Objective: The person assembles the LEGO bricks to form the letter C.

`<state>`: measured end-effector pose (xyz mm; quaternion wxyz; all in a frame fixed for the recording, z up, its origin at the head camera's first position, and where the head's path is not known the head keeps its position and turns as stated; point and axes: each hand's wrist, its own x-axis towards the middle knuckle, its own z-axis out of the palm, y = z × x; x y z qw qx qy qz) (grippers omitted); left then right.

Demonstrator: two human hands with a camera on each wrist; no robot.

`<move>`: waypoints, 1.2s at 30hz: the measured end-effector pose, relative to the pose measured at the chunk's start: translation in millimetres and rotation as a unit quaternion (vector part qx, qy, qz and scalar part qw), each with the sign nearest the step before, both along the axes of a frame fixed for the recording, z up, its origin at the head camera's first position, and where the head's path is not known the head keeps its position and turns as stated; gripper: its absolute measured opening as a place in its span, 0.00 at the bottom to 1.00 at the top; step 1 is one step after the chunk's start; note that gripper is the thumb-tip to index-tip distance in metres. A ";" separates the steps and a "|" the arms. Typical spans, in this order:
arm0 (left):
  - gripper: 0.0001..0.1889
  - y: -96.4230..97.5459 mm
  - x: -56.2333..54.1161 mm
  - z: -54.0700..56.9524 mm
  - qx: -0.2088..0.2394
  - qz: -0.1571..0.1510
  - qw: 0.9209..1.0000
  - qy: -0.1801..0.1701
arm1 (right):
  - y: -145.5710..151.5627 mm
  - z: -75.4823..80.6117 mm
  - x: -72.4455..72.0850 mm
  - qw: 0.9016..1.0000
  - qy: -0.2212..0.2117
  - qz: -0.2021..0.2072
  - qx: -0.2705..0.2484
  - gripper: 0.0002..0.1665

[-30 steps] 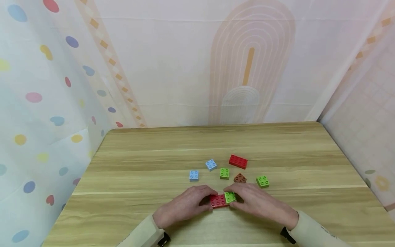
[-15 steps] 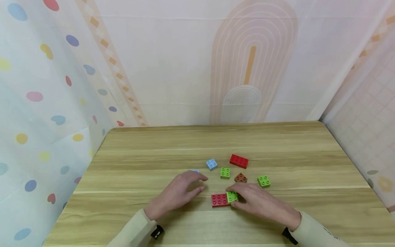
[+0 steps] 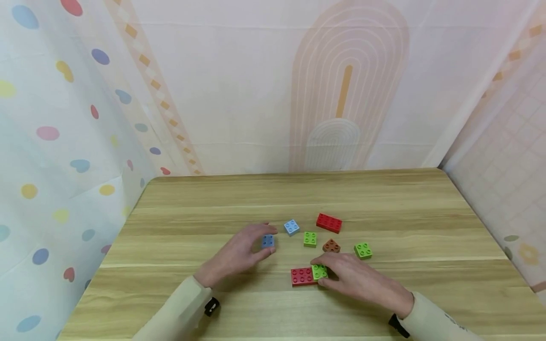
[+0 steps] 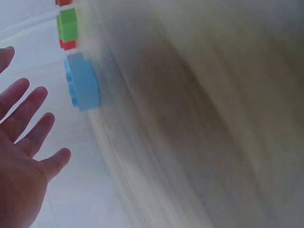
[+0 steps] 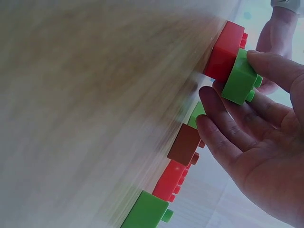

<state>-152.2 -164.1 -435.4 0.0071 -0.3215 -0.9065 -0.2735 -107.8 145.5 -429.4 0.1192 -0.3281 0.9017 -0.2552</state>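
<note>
In the head view my left hand (image 3: 233, 254) reaches around a light blue toy building brick (image 3: 268, 241), thumb at its near side and fingers at its far side. The left wrist view shows these fingers spread, with a gap to the blue brick (image 4: 84, 83). My right hand (image 3: 356, 280) pinches a lime green brick (image 3: 319, 271) between thumb and fingers. That brick sits on the right end of a long red brick (image 3: 301, 276) lying on the table. From the right wrist, the green brick (image 5: 240, 80) shows studs up against the red brick (image 5: 224, 51).
Beyond the hands lie another blue brick (image 3: 292, 227), a green brick (image 3: 310, 239), a brown three-stud brick (image 3: 331, 246), a second long red brick (image 3: 329, 223) and a green brick (image 3: 363, 250) on the right. Patterned curtains (image 3: 239, 85) border the wooden table (image 3: 204, 199).
My left hand has let go of the long red brick and moved left and away from me to the blue brick. My right hand keeps its hold on the green brick.
</note>
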 end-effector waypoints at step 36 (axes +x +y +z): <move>0.20 -0.7 -4.8 -5.5 -0.082 -0.003 0.997 -0.009 | 0.2 -2.1 -0.9 1.000 0.004 0.001 0.000 0.23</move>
